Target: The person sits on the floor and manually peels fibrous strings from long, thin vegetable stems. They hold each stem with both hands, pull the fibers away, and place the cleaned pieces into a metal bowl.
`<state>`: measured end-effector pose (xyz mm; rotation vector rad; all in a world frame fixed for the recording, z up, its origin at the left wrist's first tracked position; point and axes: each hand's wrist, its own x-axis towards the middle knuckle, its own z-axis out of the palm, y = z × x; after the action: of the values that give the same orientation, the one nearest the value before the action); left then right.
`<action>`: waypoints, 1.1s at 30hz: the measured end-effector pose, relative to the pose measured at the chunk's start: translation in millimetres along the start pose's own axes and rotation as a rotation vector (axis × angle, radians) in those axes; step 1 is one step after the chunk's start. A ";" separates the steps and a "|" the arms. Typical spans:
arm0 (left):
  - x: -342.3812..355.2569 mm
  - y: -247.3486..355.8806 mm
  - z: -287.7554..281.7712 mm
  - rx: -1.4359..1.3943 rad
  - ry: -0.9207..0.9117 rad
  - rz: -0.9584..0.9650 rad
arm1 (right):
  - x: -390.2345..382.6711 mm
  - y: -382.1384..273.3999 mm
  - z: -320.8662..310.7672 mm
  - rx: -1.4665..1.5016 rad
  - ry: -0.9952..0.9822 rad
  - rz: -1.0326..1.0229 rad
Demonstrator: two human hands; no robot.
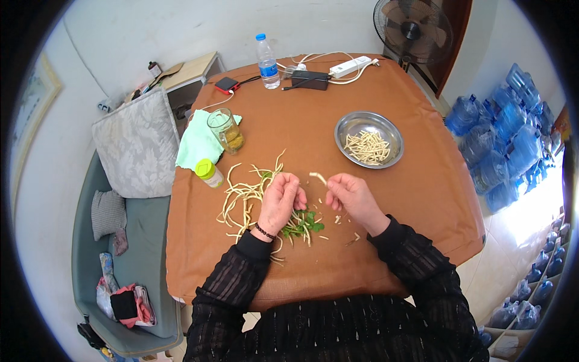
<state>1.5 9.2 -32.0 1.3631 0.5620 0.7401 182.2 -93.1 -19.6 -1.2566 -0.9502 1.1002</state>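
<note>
My left hand (280,202) is closed over a loose heap of long, pale stems or roots (238,190); what its fingers grip is hard to make out. My right hand (350,199) pinches a short pale stem piece (318,176) at its tip, a little apart from the left. Green leaves (310,222) and small cut bits (336,219) lie below the hands. Beyond my right hand, a steel bowl (347,155) holds many short pale pieces (367,146).
Brown-covered table (422,199); green-lidded jar (210,173), glass mug (225,130), mint cloth (192,148). Behind: water bottle (268,69), power strip (350,66), black adapter (310,80), power bank (226,84). Grey-green couch (148,229) left; blue water jugs (506,157) and fan (410,30) right.
</note>
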 end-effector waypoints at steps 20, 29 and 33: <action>9.1 -3.0 -14.0 0.141 -0.005 -0.001 | -38.4 -14.2 31.6 -1.019 -0.372 -0.567; 12.8 24.0 -44.9 0.152 0.053 0.042 | -31.6 0.7 24.3 -1.064 -0.414 -0.573; 4.1 33.8 -48.7 0.611 -0.099 0.136 | -29.2 0.4 26.2 -0.984 -0.361 -0.579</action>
<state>-36.7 45.9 -5.1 2.0082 0.6495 0.6262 150.1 -115.4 -16.3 -1.3855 -2.1285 0.3610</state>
